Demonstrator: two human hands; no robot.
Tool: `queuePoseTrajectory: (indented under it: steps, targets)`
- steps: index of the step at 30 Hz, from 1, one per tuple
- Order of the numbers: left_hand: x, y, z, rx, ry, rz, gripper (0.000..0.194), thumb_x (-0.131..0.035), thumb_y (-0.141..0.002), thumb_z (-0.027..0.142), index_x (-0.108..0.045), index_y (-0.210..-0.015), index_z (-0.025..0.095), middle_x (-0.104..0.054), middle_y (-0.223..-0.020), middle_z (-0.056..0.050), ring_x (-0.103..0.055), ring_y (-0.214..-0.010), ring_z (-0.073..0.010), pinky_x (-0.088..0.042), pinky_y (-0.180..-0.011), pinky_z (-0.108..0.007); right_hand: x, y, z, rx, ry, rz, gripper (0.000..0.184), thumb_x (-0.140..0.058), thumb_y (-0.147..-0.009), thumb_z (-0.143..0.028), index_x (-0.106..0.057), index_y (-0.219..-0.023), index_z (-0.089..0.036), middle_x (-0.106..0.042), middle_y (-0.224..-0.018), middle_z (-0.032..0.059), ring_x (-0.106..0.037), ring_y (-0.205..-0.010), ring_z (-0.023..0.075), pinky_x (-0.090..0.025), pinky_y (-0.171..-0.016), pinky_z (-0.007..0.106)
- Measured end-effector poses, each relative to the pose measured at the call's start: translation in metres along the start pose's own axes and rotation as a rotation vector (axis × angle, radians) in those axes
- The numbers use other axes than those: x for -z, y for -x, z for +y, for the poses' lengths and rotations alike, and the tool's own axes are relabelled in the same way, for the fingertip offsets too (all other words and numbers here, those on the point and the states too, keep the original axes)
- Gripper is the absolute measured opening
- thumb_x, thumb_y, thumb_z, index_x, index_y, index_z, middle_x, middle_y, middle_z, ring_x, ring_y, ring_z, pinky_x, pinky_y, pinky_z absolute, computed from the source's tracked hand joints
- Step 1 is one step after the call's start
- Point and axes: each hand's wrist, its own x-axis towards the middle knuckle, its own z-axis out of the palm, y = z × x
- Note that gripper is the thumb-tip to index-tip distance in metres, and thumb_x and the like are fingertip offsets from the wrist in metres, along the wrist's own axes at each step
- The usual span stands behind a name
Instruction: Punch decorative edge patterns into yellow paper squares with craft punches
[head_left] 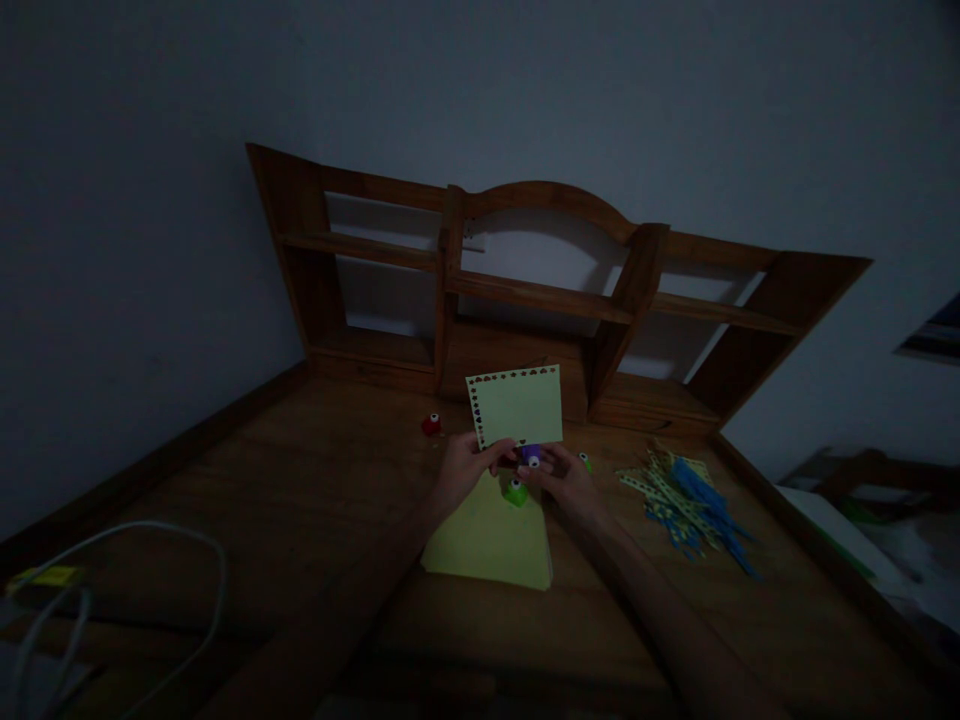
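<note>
Forearms forward; left hand pinches card, long axis crosswise; right hand grips purple punch.

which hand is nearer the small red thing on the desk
Left. The left hand is just beside the red thing, on its right and nearer the person; the right hand is farther right, at the purple one.

Pale yellow-green card with dark hearts and stars; purple punch; blue strips.
</note>
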Motion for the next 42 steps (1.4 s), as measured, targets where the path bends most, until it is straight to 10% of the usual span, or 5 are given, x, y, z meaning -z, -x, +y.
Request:
queuePoseTrajectory:
  steps: [42]
  targets:
    - [-0.002, 0.000, -0.003, 0.036, -0.119, -0.089, 0.036, -0.067, -0.075, 0.046, -0.069, -0.067, 0.011, -0.064, -0.059, -0.003, -0.048, -0.046, -0.0093, -0.037, -0.047, -0.020, 0.010, -0.003, 0.005, -0.176, -0.115, 0.072, 0.023, -0.082, -0.066, -0.031, -0.073, -0.080, -0.015, -0.074, -0.084, 0.0070, -0.066, -0.068, 0.0149, -0.052, -0.065, 0.025]
